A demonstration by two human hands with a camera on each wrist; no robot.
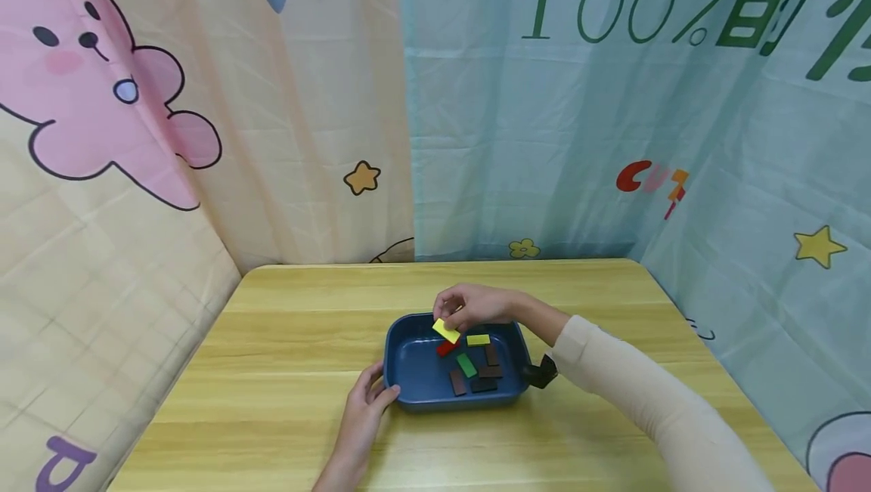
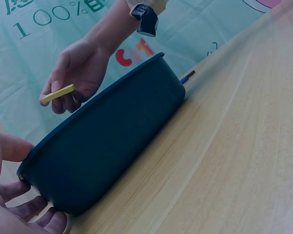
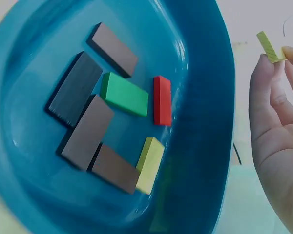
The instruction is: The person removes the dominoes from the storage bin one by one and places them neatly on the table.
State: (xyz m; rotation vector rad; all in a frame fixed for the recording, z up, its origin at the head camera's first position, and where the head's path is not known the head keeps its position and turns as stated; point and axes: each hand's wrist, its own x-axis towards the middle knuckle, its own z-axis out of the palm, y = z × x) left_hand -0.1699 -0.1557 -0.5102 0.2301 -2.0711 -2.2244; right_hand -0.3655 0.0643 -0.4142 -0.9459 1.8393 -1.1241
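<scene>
A blue rectangular tub [image 1: 422, 371] stands on the table, with several small flat blocks lying inside. Among them are a red block [image 3: 162, 100], a green block [image 3: 124, 94], a yellow block [image 3: 150, 165], a black block [image 3: 75, 87] and a few brown ones, such as the brown block [image 3: 112, 49]. Over the tub's far side, my right hand [image 1: 474, 306] pinches another yellow block [image 1: 445, 331] between thumb and fingers. My left hand [image 1: 366, 405] grips the tub's near left corner, thumb at the rim and fingers against the outer wall [image 2: 102, 141].
The wooden table [image 1: 272, 371] extends around the tub on all sides. Printed curtains [image 1: 306, 137] hang behind and beside it. A black wrist device [image 1: 541, 372] sits below my right sleeve, overlapping the tub's right end in the head view.
</scene>
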